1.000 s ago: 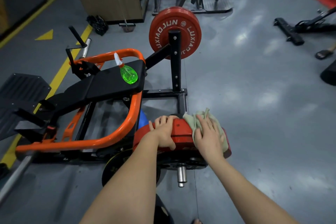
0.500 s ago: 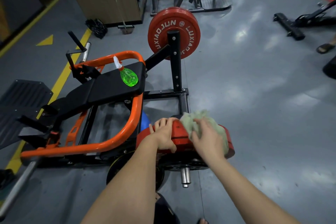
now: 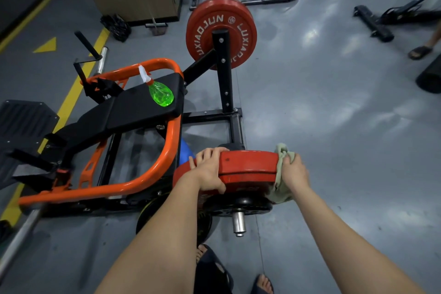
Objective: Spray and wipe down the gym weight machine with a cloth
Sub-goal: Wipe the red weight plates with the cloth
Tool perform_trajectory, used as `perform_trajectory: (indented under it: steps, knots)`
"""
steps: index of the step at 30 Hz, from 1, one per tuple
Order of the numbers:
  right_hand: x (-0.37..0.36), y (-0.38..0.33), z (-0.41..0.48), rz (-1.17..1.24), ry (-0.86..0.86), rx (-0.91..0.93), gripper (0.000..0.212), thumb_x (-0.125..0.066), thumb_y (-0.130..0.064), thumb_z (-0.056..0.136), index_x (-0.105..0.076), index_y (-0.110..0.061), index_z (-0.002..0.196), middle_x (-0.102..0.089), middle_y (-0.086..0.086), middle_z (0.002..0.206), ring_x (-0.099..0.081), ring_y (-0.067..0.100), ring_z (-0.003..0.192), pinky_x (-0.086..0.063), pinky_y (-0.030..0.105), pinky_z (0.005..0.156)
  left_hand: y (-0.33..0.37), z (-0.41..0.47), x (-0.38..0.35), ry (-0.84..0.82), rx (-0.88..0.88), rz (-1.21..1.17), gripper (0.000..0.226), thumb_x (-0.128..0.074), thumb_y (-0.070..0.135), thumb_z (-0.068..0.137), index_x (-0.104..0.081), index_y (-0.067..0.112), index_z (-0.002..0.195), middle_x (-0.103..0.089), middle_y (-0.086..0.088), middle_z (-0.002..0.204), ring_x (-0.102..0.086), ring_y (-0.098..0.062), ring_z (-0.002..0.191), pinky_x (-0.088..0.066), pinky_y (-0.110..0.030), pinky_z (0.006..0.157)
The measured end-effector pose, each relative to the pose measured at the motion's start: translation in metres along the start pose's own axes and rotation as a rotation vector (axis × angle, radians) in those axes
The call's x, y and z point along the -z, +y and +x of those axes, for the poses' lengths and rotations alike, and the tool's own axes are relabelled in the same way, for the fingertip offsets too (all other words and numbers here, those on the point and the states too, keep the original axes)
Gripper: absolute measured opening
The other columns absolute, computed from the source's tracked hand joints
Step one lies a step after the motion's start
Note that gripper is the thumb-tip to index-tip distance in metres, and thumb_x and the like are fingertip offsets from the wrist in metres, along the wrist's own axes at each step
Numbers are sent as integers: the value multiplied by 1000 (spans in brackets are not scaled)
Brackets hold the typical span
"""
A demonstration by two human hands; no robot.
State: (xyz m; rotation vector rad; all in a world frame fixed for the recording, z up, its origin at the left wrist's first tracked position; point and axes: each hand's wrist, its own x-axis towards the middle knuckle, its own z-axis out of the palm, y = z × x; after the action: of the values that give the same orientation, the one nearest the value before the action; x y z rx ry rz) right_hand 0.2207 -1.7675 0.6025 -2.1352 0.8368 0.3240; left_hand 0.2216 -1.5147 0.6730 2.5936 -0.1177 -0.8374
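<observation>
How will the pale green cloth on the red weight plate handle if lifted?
Likely floppy: the pale green cloth drapes over the rim of the red weight plate and hangs crumpled below the right hand. Probably light: one hand's grip carries it. May slide off if released, since little of it rests on top.

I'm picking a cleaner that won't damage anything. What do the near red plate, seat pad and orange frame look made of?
The near red plate: likely rubber or urethane coating, matte, scuffed, dull sheen. The seat pad: black vinyl or leatherette over padding, smooth with a seam. The orange frame: apparently steel tube, glossy paint or powder coat, bright highlights along the bend.
</observation>
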Motion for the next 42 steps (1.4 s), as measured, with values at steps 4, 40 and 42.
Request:
perform_trajectory:
  steps: [4,40,42]
  knots:
    - [-22,-17,-52,-236,240,236,41,-51,-36,96,-56,-10,127,-56,22,125,-52,42,117,-41,53,96,-5,1,1,2,-11,-5,111,-91,30,61,-19,46,145,-25,6,140,-13,-28,145,2,-58,124]
    - [-25,-104,-118,-539,-322,539,59,-38,-58,94,-66,-13,119,-66,17,117,-64,39,107,-47,41,89,0,-11,4,13,35,-82,85,-68,17,91,-17,37,156,-15,-5,154,-5,-32,151,6,-46,124]
    - [-35,-114,-125,-522,-368,558,55,-36,-53,95,-65,-14,120,-67,16,118,-63,38,107,-46,42,89,2,-15,4,1,35,-128,68,-52,16,102,-16,31,157,-11,-10,158,-2,-34,152,5,-41,123]
